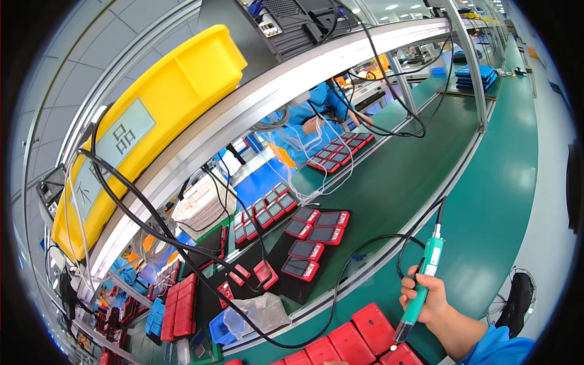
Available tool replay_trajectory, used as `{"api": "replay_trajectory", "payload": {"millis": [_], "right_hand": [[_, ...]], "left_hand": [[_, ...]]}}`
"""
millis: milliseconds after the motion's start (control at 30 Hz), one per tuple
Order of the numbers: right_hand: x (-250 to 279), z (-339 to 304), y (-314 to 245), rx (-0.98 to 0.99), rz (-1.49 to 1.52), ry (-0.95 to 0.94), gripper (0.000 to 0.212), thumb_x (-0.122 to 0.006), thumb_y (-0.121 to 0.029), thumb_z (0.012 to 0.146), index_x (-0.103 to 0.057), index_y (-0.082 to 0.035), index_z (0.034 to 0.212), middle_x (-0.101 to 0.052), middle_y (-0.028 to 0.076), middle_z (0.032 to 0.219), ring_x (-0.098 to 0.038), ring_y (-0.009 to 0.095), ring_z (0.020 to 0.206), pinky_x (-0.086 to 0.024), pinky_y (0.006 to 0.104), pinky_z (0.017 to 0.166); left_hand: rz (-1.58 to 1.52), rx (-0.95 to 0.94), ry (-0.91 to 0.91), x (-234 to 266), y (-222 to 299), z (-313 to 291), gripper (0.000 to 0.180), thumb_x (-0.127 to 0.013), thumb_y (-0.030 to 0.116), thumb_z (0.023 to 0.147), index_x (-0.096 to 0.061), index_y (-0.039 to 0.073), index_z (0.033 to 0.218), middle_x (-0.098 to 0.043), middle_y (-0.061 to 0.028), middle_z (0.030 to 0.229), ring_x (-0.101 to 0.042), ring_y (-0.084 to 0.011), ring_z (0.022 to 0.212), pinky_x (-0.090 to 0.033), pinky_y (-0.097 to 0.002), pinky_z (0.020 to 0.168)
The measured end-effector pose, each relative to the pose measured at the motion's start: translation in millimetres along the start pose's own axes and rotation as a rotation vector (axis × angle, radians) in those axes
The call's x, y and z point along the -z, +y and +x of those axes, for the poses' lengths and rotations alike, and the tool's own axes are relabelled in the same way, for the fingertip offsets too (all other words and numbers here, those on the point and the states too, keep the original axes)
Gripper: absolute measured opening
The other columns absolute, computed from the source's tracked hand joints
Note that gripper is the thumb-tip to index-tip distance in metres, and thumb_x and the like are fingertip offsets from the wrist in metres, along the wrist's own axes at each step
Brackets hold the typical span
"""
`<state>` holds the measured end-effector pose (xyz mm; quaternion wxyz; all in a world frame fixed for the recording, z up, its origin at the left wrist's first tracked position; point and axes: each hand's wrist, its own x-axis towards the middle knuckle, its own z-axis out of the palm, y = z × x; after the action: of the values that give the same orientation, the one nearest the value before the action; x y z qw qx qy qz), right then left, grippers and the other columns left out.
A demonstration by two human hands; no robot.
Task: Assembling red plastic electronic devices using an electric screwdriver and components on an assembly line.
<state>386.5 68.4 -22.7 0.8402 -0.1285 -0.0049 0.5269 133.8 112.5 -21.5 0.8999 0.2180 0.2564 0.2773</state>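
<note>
My right hand (426, 301) grips a green electric screwdriver (423, 286), held nearly upright with its black cable running up and away. The driver's tip points down over a row of red rectangular cases (356, 340) lying on the green bench at the lower edge. My left hand is out of view. Beyond the bench edge, several red devices with dark screens (313, 234) lie on a black mat (304, 267) on the green conveyor (401, 164).
A yellow bin (152, 115) sits on the tilted metal shelf overhead. Black cables hang down across the view. A person in blue works on more red devices (337, 152) across the conveyor. A small blue tray (222, 331) and clear bag lie at lower left.
</note>
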Motion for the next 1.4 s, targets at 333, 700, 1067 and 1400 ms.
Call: {"api": "replay_trajectory", "payload": {"millis": [333,700,1067,1400], "right_hand": [[8,6,1,-0.056,0.031,-0.137,0.016,-0.06,-0.017,0.075,-0.055,-0.013,0.09,-0.049,0.002,0.068,-0.043,0.012,0.051,-0.04,0.0304,0.055],[3,-3,-3,-0.062,-0.05,-0.141,0.01,-0.057,-0.017,0.078,-0.053,-0.012,0.086,-0.039,-0.003,0.055,-0.037,0.009,0.044,-0.038,0.0278,0.051],[20,16,-12,-0.045,0.163,-0.35,0.023,-0.029,-0.019,0.094,-0.045,-0.003,0.096,-0.033,-0.001,0.056,-0.033,0.007,0.044,-0.036,0.0218,0.045],[49,25,-33,0.023,0.018,-0.408,0.031,-0.028,-0.016,0.096,-0.038,0.004,0.118,-0.029,0.002,0.066,-0.03,0.009,0.048,-0.033,0.0223,0.05]], "left_hand": [[0.136,-0.031,0.092,-9,-4,3,0.027,-0.045,0.027,0.091,-0.057,0.003,0.092,-0.047,0.0015,0.065,-0.039,-0.0064,0.053,-0.029,-0.0171,0.044],[0.663,-0.208,0.103,0,-20,5,0.02,-0.053,0.017,0.087,-0.057,0.001,0.074,-0.046,0.0,0.056,-0.037,-0.0068,0.045,-0.028,-0.0195,0.04],[0.332,0.186,-0.052,-5,4,9,0.042,-0.034,0.045,0.092,-0.036,0.014,0.063,-0.024,0.0064,0.053,-0.019,-0.0053,0.044,-0.015,-0.0213,0.039],[0.449,-0.003,-0.083,-11,-9,-14,0.023,-0.045,0.027,0.09,-0.051,0.005,0.084,-0.038,0.0033,0.065,-0.028,-0.0022,0.051,-0.019,-0.0162,0.041]]}}
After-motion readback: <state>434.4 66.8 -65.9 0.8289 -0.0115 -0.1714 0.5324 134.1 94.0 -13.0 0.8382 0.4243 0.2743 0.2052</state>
